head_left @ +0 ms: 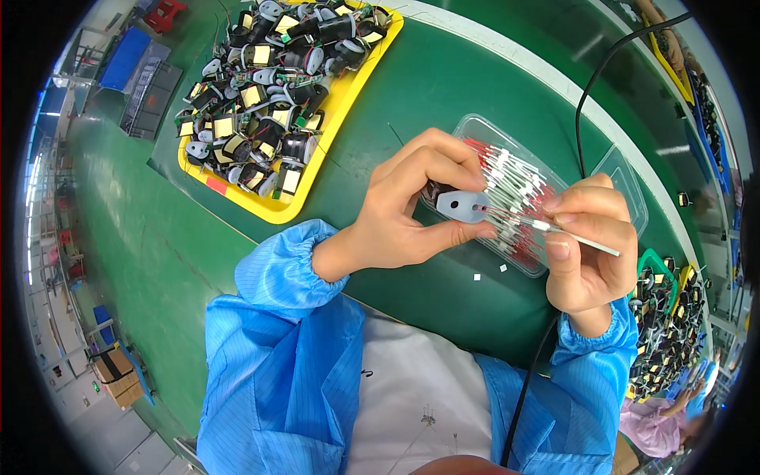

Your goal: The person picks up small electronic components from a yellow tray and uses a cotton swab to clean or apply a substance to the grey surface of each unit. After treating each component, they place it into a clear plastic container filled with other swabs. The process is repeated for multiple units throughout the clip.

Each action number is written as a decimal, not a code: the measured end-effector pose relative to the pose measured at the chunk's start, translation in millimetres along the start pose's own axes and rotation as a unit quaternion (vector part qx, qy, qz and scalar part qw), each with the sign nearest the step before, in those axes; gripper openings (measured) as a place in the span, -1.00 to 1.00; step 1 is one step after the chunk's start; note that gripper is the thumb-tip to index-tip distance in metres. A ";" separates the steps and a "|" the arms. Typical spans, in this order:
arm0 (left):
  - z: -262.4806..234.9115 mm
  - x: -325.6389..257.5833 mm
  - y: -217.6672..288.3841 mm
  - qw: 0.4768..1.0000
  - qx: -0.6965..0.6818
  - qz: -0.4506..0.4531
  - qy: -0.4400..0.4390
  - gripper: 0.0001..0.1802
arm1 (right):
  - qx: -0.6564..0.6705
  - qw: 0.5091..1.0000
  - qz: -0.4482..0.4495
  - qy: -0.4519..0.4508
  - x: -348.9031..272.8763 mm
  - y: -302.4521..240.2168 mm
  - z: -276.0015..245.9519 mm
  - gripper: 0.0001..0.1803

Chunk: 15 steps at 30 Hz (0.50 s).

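My left hand point(392, 210) pinches a small assembly by its grey, oval-ended plastic cap point(461, 207), which has a dark hole. Most of its dark body is hidden behind my fingers. Thin wires run from the cap toward my right hand point(594, 245), whose fingers are closed on a wire lead with a small white connector point(541, 226). A slim white stick point(595, 244) sticks out beyond these fingers; what it is I cannot tell. Directly beneath both hands lies a clear plastic box point(473, 120) of red and white wire leads point(507, 170).
A yellow tray point(289, 207) heaped with black assemblies point(257, 95) stands at the far left of the green table point(380, 103). The box's clear lid point(625, 186) and a black cable point(580, 119) are at right. More filled trays point(665, 324) and another person point(653, 427) appear at the right edge.
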<state>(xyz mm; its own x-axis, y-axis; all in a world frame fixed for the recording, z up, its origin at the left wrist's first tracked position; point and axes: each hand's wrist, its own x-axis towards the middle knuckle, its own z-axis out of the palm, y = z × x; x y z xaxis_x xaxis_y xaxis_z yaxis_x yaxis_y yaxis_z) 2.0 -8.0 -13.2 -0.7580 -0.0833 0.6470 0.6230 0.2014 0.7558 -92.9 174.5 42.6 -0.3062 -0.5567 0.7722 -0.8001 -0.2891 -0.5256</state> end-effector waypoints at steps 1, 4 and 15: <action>0.0 -0.1 -0.1 1.000 0.006 0.001 -0.001 -0.50 | -0.001 1.000 0.000 -0.001 0.2 -0.3 0.3 -0.71; 0.6 -0.2 0.4 1.000 0.001 -0.004 0.004 -0.51 | -0.011 1.000 -0.005 -0.004 -0.3 -1.2 1.6 -0.70; -2.9 0.6 1.3 1.000 0.029 0.002 -0.003 -0.50 | -0.040 0.998 -0.022 -0.033 5.4 -3.8 -2.3 -0.67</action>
<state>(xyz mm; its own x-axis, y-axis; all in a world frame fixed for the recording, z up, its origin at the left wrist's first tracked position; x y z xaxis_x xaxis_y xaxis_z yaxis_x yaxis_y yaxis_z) 2.9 -10.7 -11.5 -0.7562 -0.0774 0.6498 0.6144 0.2576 0.7457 -92.7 174.5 49.6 -0.2381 -0.5952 0.7675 -0.8510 -0.2530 -0.4601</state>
